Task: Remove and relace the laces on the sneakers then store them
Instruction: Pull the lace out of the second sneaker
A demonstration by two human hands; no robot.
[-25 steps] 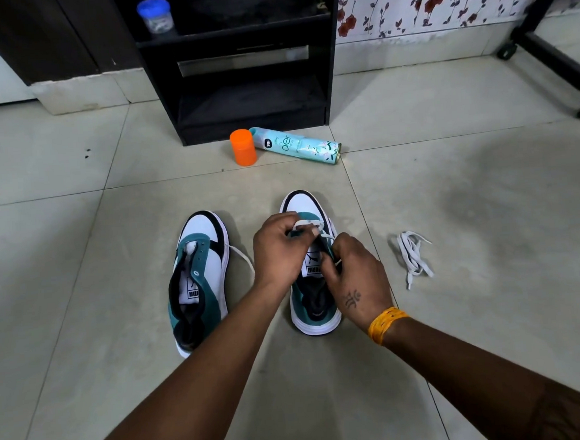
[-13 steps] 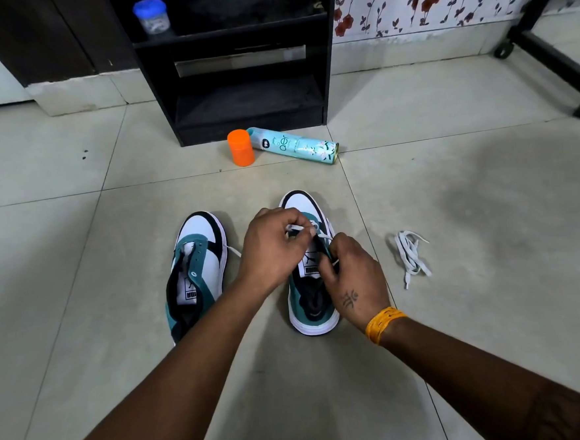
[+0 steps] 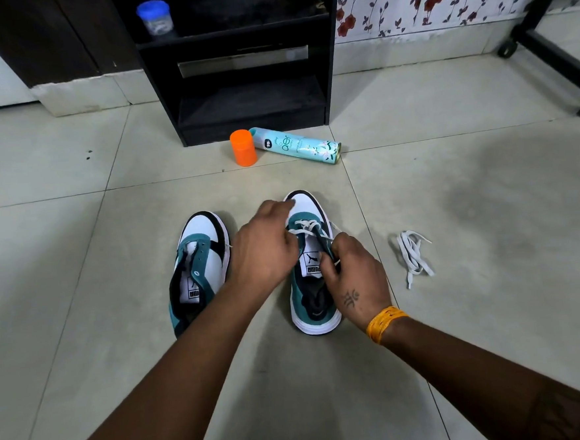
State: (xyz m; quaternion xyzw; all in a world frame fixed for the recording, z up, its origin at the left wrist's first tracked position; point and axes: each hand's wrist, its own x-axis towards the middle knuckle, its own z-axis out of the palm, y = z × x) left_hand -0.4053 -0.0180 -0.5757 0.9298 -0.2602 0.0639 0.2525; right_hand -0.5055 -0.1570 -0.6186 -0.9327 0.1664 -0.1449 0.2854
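Two white, teal and black sneakers stand side by side on the tiled floor. The left sneaker (image 3: 199, 267) has no lace in its eyelets. The right sneaker (image 3: 317, 307) carries a white lace (image 3: 308, 227) crossed through its front eyelets. My left hand (image 3: 265, 249) rests on that sneaker's left side, fingers curled by the lace. My right hand (image 3: 354, 277) pinches the lace at the tongue's right edge. A second loose white lace (image 3: 413, 256) lies bundled on the floor to the right.
An orange cap (image 3: 243, 148) and a toppled light-blue spray can (image 3: 297, 145) lie ahead of the shoes. Behind them stands a black open shelf unit (image 3: 247, 68) holding a blue-lidded jar (image 3: 155, 18). A black wheeled frame (image 3: 558, 53) is at far right.
My left hand has slid forward toward the toe of the right sneaker, uncovering the crossed lace. My right hand stays at the tongue.
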